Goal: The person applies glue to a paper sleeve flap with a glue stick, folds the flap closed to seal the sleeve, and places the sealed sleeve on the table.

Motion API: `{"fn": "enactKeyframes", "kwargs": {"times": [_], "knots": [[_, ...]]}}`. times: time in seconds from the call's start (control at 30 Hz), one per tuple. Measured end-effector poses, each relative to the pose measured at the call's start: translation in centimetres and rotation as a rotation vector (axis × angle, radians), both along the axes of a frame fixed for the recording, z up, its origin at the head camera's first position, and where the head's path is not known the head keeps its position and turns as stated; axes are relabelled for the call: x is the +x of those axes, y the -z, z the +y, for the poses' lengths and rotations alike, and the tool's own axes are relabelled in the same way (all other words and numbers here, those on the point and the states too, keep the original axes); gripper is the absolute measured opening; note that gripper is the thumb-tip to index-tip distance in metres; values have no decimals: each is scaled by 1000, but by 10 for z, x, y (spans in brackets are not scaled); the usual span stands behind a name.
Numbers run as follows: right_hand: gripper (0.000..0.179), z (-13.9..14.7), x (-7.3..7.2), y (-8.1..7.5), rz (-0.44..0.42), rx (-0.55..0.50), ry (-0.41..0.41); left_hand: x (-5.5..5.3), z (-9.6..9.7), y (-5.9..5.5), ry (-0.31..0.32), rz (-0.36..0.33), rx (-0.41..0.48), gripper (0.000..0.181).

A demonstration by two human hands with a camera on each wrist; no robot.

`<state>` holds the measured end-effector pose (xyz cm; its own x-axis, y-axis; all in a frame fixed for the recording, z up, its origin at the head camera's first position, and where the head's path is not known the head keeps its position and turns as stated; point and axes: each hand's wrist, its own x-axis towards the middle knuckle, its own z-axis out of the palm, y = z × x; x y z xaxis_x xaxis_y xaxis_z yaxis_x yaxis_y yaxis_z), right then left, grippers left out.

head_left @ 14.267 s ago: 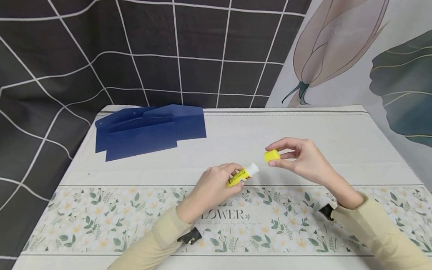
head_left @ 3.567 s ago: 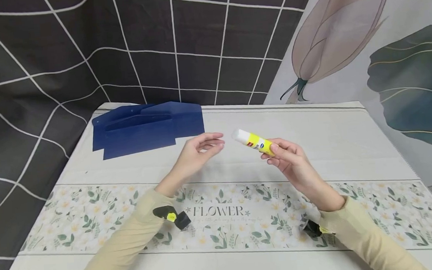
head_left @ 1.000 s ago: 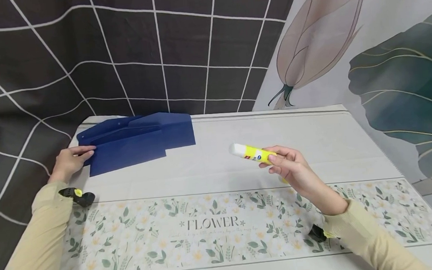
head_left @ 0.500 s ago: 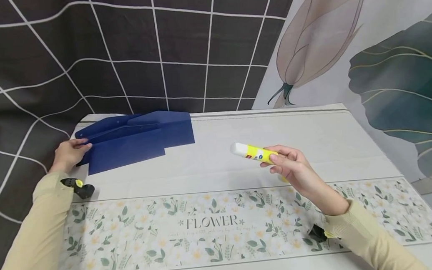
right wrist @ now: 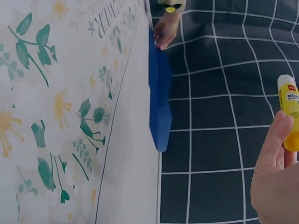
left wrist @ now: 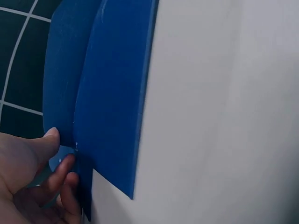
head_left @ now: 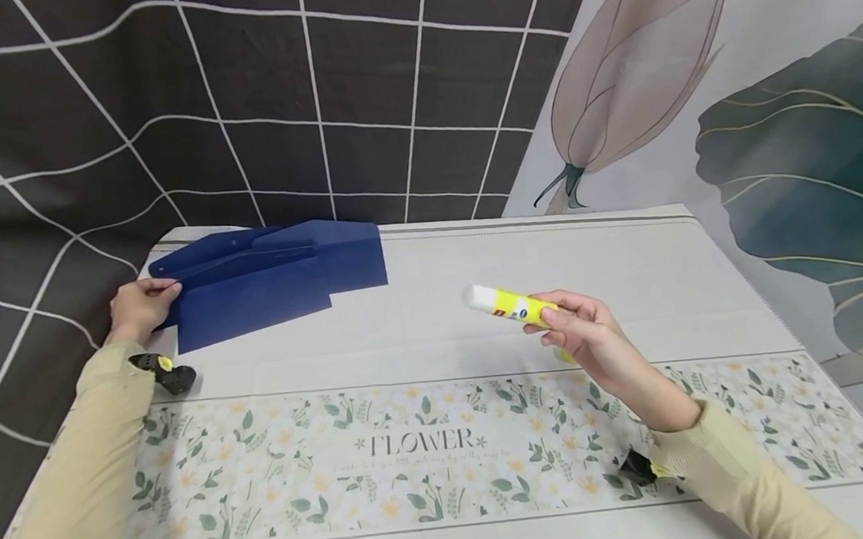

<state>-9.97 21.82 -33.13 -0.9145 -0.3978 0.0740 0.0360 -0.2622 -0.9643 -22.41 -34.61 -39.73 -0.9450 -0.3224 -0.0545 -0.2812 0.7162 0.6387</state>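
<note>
My left hand is at the left end of a folded dark blue card sheet lying at the back left of the table. In the left wrist view, the thumb lies on one blue flap while curled fingers sit at its lower edge, pinching it. My right hand holds a yellow and white glue stick above the table, its bare white end pointing left. The right wrist view shows the glue stick upright against thumb and fingers. A small yellow cap shows on the table, partly hidden behind the right hand.
The table wears a white cloth with a floral band. A dark grid-patterned curtain hangs close behind and left of the card. A leaf-print curtain hangs at the right.
Earlier, the left hand held the glue stick and the right its cap. The glue stick is now in the right hand; the left hand has moved to the blue card and grips its left end.
</note>
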Motion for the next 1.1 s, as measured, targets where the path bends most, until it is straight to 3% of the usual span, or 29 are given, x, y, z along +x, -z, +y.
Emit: {"fn": "enactKeyframes", "kwargs": {"times": [0.1,0.23,0.33,0.43,0.6,0.7,0.83,1.0,1.1], "knots": [[31,0,0,1,-8,7,4,-2,2,-2,-30,-11,43,46],[30,0,-1,1,-8,18,9,-4,4,-5,-67,-20,317,28],[29,0,-1,1,-4,20,9,-2,6,-7,-60,-3,510,13],[29,0,-1,1,-3,15,7,1,8,-8,-43,10,617,24],[29,0,0,1,-1,9,11,4,15,-13,-12,8,659,65],[28,0,0,2,3,7,18,6,21,-19,2,22,692,68],[28,0,0,2,9,1,19,9,30,-27,11,48,733,56],[29,0,0,1,19,-7,18,13,44,-34,57,91,732,8],[30,0,0,1,26,-13,25,17,55,-36,96,113,761,21]]}}
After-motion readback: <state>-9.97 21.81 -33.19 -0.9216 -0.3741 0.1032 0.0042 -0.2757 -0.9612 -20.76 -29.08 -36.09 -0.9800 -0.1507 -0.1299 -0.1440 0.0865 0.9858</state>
